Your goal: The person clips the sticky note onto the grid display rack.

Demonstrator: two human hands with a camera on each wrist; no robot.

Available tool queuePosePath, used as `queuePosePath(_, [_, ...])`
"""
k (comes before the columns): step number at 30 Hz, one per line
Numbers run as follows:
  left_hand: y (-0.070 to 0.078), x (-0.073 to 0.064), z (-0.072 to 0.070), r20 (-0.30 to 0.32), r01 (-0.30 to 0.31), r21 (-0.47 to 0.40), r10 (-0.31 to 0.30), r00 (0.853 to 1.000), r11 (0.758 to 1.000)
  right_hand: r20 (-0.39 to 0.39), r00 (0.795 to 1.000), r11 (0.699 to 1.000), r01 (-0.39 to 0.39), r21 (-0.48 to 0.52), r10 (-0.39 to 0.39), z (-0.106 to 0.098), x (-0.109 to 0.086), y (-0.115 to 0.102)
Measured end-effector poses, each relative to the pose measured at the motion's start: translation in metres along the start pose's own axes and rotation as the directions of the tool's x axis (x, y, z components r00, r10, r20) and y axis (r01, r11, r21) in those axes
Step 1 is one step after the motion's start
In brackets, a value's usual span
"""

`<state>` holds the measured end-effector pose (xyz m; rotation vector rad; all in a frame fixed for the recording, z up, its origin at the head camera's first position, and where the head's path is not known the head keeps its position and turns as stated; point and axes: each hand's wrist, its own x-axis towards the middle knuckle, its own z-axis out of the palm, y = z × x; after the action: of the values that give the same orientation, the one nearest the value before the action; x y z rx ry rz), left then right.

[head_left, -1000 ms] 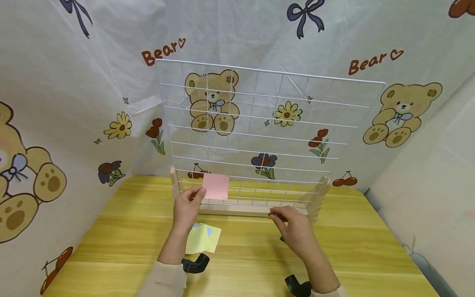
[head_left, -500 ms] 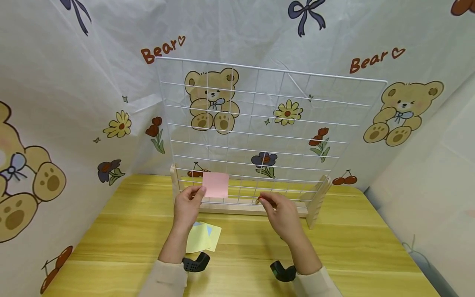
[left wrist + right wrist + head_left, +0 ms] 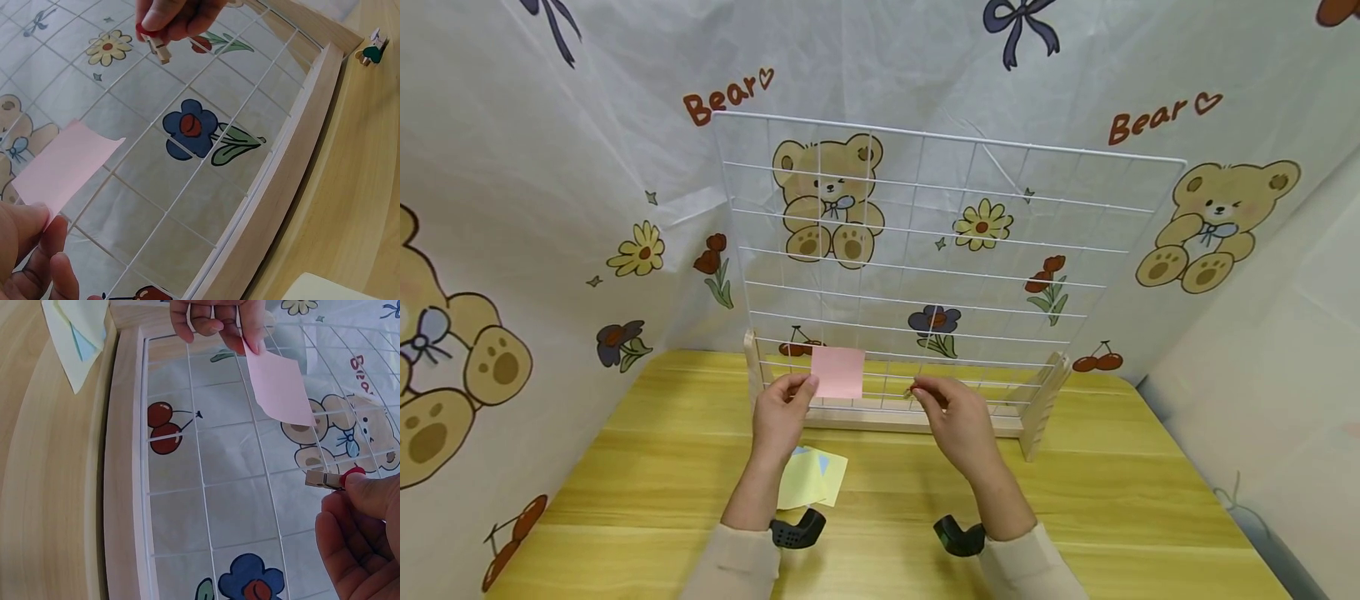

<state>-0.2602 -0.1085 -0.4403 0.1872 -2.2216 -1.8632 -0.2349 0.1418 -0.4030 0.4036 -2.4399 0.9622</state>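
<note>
Currently, my left grip (image 3: 778, 421) is pinching the pink note (image 3: 838, 372) by one corner, in front of the wire rack (image 3: 1033, 415), while my right grip (image 3: 961, 423) is holding a wooden peg (image 3: 322, 480) by its red end between thumb and finger, near the note but apart. I'm judging that a knock could be bending or freeing the note, since so little is being held and its edge is curling; the peg could be twisting out of its small hold. The right wrist view is showing the peg's wooden tip plainly, where the head view is giving barely a speck; only the left wrist view is revealing a green-trimmed piece (image 3: 373, 51) on the surface (image 3: 353, 169).
</note>
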Motion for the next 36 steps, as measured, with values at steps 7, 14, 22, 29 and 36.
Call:
queuePosePath(7, [0.0,-0.001,-0.001,0.001,0.005,-0.004,-0.005,1.0,1.0,-0.004,0.999,0.999,-0.033,0.024,0.033,0.006,0.007,-0.008])
queuePosePath(14, [0.002,0.0,-0.002,-0.007,0.007,-0.01,-0.007,1.0,1.0,-0.038,0.999,0.999,0.034,0.038,-0.032,0.012,0.017,-0.016])
queuePosePath(22, [0.002,0.001,-0.002,-0.005,0.004,-0.013,-0.004,1.0,1.0,-0.072,0.993,0.996,0.093,0.019,-0.091,0.022,0.033,-0.034])
queuePosePath(29, [0.002,0.001,-0.001,-0.001,0.002,-0.01,-0.002,1.0,1.0,-0.12,0.981,0.988,0.151,-0.002,-0.15,0.033,0.046,-0.047])
queuePosePath(36, [0.001,0.002,-0.001,-0.011,-0.005,0.001,0.005,1.0,1.0,-0.201,0.957,0.977,0.213,0.005,-0.208,0.045,0.053,-0.053])
